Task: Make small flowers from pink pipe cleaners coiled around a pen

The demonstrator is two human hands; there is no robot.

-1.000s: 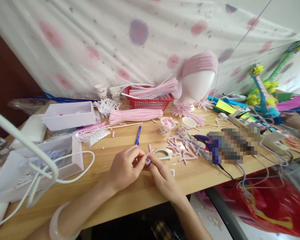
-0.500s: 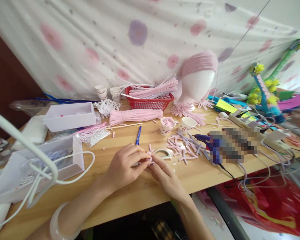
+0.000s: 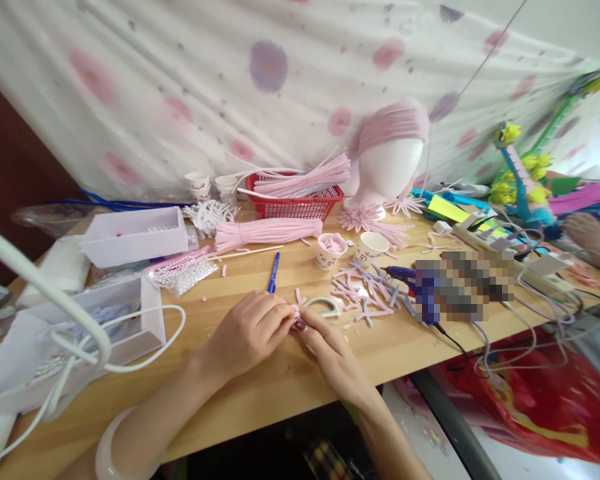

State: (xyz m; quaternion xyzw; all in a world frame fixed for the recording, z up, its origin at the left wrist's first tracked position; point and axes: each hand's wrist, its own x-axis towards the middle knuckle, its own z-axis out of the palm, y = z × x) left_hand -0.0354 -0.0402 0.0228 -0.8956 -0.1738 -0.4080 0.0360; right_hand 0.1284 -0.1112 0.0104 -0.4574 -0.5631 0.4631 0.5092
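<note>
My left hand [image 3: 254,328] and my right hand [image 3: 333,350] meet above the front of the table, fingertips pinched together. Between them is a small piece of pink pipe cleaner [image 3: 295,309], mostly hidden by the fingers. Just beyond the left hand lies a blue pen [image 3: 275,272]. A pale ring-shaped roll [image 3: 334,310] lies behind the right fingers. To the right are scattered short pink and lilac pipe cleaner pieces [image 3: 363,293]. One paper cup [image 3: 329,259] holds pink pieces, and a second paper cup [image 3: 371,251] stands beside it.
A blue glue gun [image 3: 403,274] with cords lies at right. Behind are a pipe cleaner bundle [image 3: 267,232], a red basket [image 3: 300,207] and a white mannequin head [image 3: 390,167]. White boxes [image 3: 135,243] and a looping white cable [image 3: 173,308] occupy the left. Another person's hand [image 3: 587,230] shows far right.
The left fingers have closed in more over the pink piece, so less of it shows. The whole view has shifted slightly; the things on the table stay put.
</note>
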